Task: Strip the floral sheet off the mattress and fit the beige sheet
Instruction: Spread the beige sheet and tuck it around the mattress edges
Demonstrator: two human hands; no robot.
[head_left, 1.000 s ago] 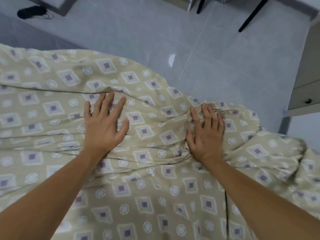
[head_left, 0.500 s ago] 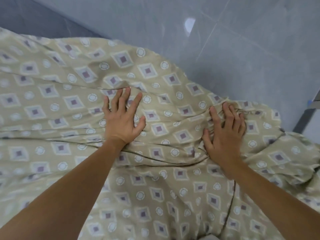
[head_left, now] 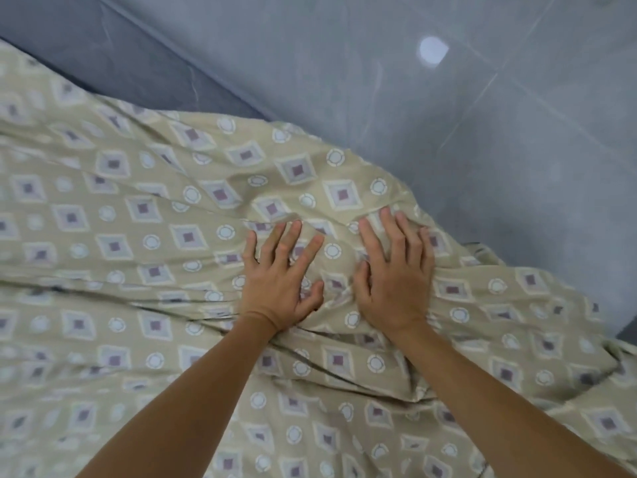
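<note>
The beige sheet (head_left: 144,215), printed with purple diamonds and pale circles, covers the mattress across most of the view and lies in creases. My left hand (head_left: 281,281) presses flat on it with fingers spread, near the far corner. Right beside it, my right hand (head_left: 396,274) also lies palm down on the cloth, fingers straight and slightly apart. Folds bunch up between and just below the two hands. No floral sheet is visible, and the mattress itself is hidden under the cloth.
Grey tiled floor (head_left: 482,115) lies beyond the sheet's far edge, with a bright light reflection (head_left: 433,54) on it. A darker grey strip (head_left: 113,60) runs along the bed at upper left.
Both hands have slid along the sheet toward each other and now lie almost side by side. The view has tilted down and closer, and the furniture is out of frame.
</note>
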